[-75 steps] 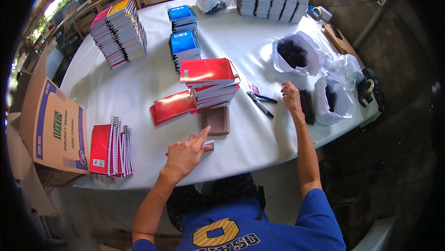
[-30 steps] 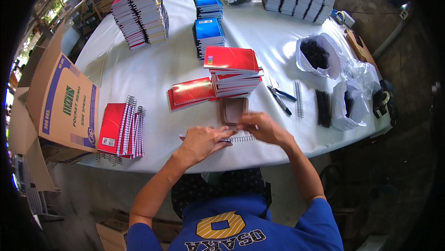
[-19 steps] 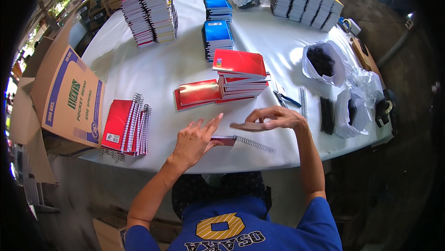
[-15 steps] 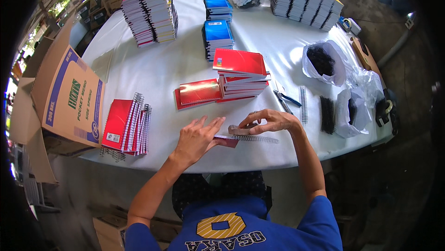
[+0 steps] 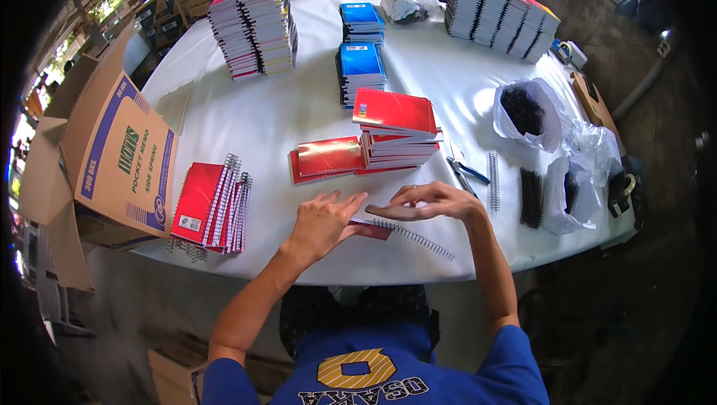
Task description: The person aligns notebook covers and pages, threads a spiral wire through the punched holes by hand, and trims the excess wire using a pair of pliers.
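Notebook [image 5: 376,232] lies in left grip [image 5: 320,226]; coil [image 5: 423,240] juts right

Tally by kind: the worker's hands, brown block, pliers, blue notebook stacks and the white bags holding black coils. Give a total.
Left hand and right hand: 2
Brown block: 1
Pliers: 1
Blue notebook stacks: 2
White bags holding black coils: 2
Total: 8

The left hand [image 5: 317,227] partly hides a red notebook [image 5: 376,233] (one end shows); the blue shirt [image 5: 381,341] is cropped below.
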### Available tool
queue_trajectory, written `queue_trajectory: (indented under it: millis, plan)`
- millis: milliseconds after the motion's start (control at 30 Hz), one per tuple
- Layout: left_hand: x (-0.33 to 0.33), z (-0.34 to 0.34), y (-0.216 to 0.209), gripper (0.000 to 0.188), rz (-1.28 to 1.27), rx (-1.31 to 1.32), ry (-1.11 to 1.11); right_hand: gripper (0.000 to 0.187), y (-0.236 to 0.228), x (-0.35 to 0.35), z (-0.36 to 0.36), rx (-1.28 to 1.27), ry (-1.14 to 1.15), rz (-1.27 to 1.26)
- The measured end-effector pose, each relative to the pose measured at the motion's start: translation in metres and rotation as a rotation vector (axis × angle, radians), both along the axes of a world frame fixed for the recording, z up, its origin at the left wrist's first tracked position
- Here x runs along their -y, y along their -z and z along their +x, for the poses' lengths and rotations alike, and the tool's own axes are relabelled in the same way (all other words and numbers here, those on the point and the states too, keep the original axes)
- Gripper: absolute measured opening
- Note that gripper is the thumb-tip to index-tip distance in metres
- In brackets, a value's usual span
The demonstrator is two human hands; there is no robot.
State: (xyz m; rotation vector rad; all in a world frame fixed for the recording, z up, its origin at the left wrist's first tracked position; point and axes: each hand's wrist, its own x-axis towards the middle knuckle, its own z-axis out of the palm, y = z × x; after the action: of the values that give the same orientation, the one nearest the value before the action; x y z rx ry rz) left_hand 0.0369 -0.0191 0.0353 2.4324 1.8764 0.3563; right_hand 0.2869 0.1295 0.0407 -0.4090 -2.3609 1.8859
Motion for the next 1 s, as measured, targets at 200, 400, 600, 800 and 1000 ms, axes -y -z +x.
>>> queue_trajectory:
  millis: [200, 400, 600, 800, 1000]
  plan:
    - [0.002, -0.003, -0.001, 0.068, -0.029, 0.055, -0.027, 0.066, 0.004, -0.001, -0.010, 0.068, -0.006, 0.099]
    - [0.000, -0.011, 0.004, 0.083, 0.045, 0.223, -0.020, 0.071, 0.002, -0.001, -0.012, 0.040, -0.030, 0.019]
    - [0.003, -0.010, 0.030, 0.102, 0.052, 0.858, -0.151, 0.077, -0.011, 0.006, -0.027, 0.180, -0.014, 0.162]
    - [0.005, -0.011, 0.072, 0.099, -0.083, 1.401, -0.147, 0.075, 0.007, 0.003, -0.025, -0.087, -0.036, -0.067]
    - [0.008, -0.005, 0.076, 0.089, -0.084, 1.562, -0.131, 0.072, 0.026, 0.001, -0.022, -0.176, -0.023, -0.168]
